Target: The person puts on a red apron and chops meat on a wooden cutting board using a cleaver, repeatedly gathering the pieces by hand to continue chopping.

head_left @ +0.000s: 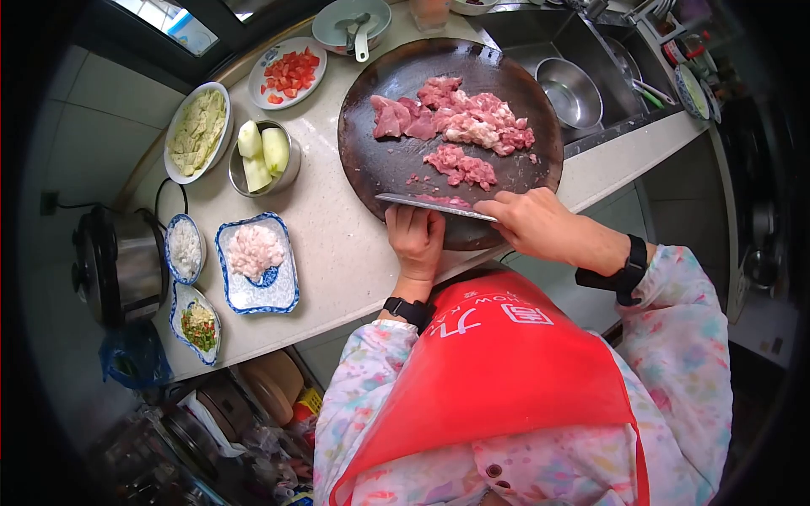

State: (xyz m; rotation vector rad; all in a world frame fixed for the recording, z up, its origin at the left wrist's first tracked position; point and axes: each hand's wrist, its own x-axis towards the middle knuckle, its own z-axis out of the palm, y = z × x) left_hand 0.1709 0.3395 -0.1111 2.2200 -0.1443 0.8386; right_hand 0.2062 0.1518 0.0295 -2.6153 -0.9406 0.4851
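Observation:
My right hand (pixel 540 223) is closed round the handle end of a knife (pixel 434 207), whose blade lies across the near part of a round, dark cutting board (pixel 371 169). Close against the blade's near side, my left hand (pixel 415 240) has its fingers curled; what they press on, if anything, is hidden. A thin strip of meat (pixel 447 201) shows just beyond the blade. Farther up the board are a small heap of chopped meat (pixel 461 165), a larger pile of cut meat (pixel 485 121) and bigger slices of raw meat (pixel 402 118).
Left on the counter are a plate of diced red pieces (pixel 289 76), a dish of pale green slices (pixel 198 135), a metal bowl (pixel 287 173) with peeled pieces, and a square dish (pixel 253 297) of pale minced food. A sink (pixel 527 38) holding a steel bowl (pixel 571 93) is at right.

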